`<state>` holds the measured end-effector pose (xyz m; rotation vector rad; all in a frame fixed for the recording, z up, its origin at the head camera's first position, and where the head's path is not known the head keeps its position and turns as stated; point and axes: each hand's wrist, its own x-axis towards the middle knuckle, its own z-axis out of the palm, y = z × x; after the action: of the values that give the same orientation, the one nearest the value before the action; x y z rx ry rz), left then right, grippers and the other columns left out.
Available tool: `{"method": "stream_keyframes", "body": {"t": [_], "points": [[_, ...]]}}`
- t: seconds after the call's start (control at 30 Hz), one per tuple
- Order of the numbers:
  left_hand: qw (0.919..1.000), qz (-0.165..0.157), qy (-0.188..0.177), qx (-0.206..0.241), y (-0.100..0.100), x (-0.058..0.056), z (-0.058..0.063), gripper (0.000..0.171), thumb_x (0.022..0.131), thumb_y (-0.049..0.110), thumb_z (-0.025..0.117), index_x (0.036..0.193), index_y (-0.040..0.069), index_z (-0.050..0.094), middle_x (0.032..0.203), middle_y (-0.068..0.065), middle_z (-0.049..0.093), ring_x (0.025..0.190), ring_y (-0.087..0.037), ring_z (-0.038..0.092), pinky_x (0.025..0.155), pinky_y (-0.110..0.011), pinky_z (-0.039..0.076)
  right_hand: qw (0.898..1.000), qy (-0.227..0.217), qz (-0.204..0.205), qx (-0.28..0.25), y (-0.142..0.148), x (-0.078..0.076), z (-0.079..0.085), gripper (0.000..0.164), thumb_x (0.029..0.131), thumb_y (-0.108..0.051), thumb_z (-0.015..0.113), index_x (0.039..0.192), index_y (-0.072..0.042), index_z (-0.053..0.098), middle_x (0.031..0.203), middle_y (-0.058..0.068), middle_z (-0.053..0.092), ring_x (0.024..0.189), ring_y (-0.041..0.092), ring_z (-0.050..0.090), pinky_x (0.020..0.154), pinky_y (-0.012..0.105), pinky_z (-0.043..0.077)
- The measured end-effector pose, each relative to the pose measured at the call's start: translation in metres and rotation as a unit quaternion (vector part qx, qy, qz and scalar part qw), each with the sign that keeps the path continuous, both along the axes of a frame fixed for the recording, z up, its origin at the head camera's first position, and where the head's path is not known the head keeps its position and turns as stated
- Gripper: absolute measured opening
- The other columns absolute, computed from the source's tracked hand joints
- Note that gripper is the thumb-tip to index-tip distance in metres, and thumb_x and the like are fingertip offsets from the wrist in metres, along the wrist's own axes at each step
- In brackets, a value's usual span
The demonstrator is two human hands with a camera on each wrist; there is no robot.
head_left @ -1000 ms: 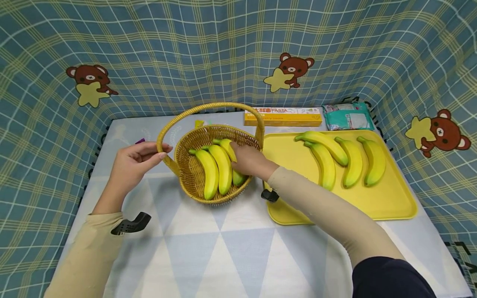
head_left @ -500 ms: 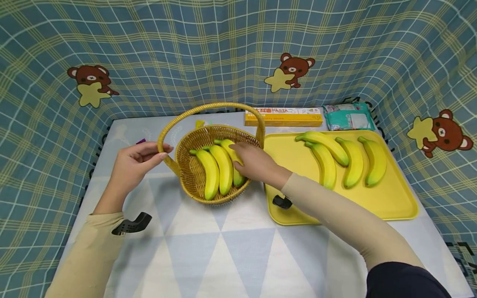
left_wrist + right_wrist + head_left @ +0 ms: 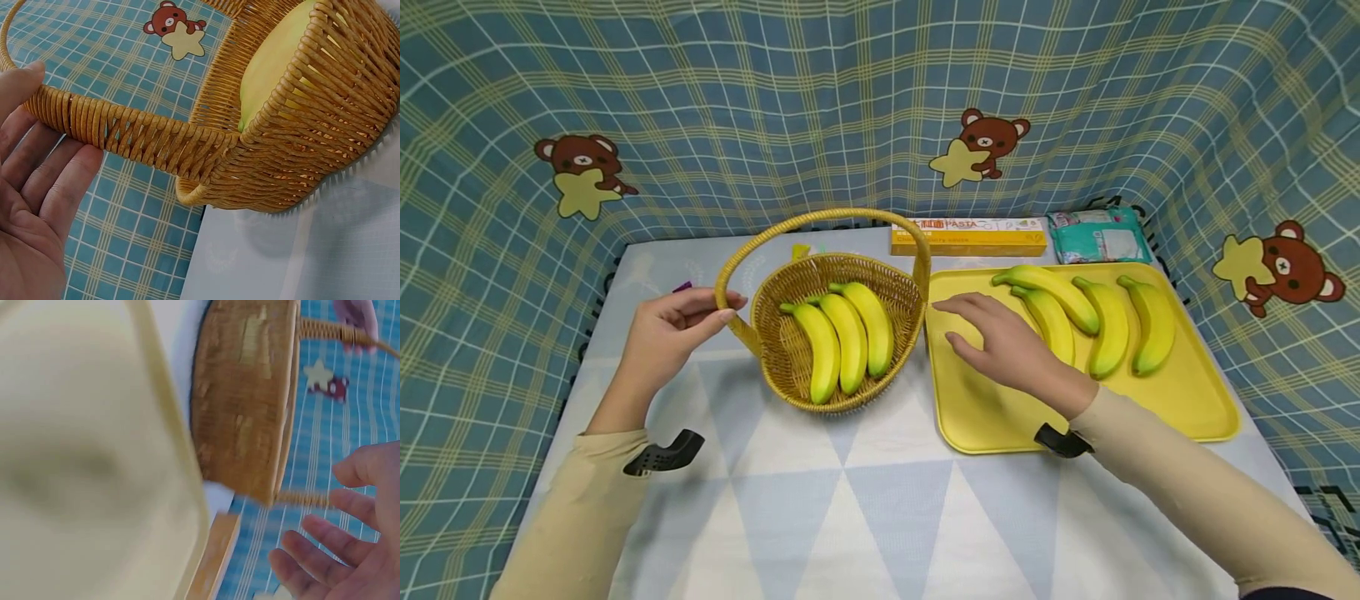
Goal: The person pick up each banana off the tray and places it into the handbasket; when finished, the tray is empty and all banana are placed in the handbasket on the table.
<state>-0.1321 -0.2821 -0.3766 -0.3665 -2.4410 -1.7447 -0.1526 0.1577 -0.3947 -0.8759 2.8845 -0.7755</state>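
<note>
My left hand (image 3: pixel 664 329) pinches the left side of the wicker basket's arched handle (image 3: pixel 131 128) between thumb and fingers. Inside the basket (image 3: pixel 786 367), three yellow bananas (image 3: pixel 844 337) with greenish ends lie side by side. My right hand (image 3: pixel 1011 346) hovers above the left part of the yellow tray (image 3: pixel 977 425), its fingers spread and holding nothing. On that tray rest several more bananas (image 3: pixel 1108 325), one of them crossing over another; the right hand and wrist partly cover one. The right wrist view shows the right hand's relaxed fingers (image 3: pixel 319 559) apart from the basket.
Behind the tray stand a yellow and white pasta box (image 3: pixel 968 237) and a teal packet (image 3: pixel 1099 235). A plaid curtain (image 3: pixel 820 108) with bear patches closes off the back and sides. The table's cloth (image 3: pixel 842 517) has pale triangles. Small yellow and purple bits lie near the basket.
My right hand has let go of the third banana in the basket and drawn back rightward over the tray. The left hand stays on the handle, and the basket keeps its place.
</note>
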Motion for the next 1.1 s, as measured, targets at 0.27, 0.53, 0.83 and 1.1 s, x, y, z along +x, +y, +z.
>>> {"method": "stream_keyframes", "body": {"t": [0.27,0.53,0.83,1.1], "points": [[0.9999,0.004,-0.009,0.003,0.000,0.000,0.000,0.024,0.097,0.007,0.071,0.117,-0.005,0.072,0.110,-0.001,0.076,0.101,-0.011,0.073,0.090,-0.019,0.056,0.992,-0.066,-0.110,0.015,0.071,-0.001,-0.007,0.051,0.103,-0.027,0.063,0.150,-0.012,0.051,0.144,0.020,0.051,0.121,0.041,0.058,0.094,0.060,0.052],[0.9998,0.007,-0.015,0.005,0.001,0.000,0.002,0.024,0.096,0.007,0.071,0.117,-0.006,0.071,0.110,-0.001,0.076,0.102,-0.013,0.073,0.090,-0.019,0.056,0.978,-0.090,-0.187,0.035,0.118,-0.010,-0.020,0.059,0.100,-0.026,0.067,0.150,-0.003,0.047,0.139,0.028,0.049,0.115,0.045,0.056,0.092,0.063,0.049],[0.9999,0.001,-0.012,0.012,0.001,0.000,0.001,0.024,0.097,0.006,0.070,0.117,-0.006,0.071,0.111,-0.001,0.076,0.104,-0.016,0.072,0.090,-0.020,0.056,0.961,-0.166,-0.204,0.084,0.124,-0.020,-0.037,0.071,0.101,-0.036,0.064,0.155,0.000,0.036,0.145,0.034,0.043,0.130,0.054,0.042,0.104,0.070,0.037],[0.9999,0.003,-0.010,0.001,0.001,0.000,0.004,0.023,0.097,0.006,0.070,0.116,-0.006,0.071,0.110,0.000,0.075,0.102,-0.011,0.072,0.089,-0.019,0.057,0.963,-0.164,-0.200,0.078,0.118,-0.023,-0.041,0.069,0.101,-0.029,0.064,0.157,-0.003,0.034,0.145,0.033,0.046,0.127,0.053,0.048,0.101,0.069,0.041]]}}
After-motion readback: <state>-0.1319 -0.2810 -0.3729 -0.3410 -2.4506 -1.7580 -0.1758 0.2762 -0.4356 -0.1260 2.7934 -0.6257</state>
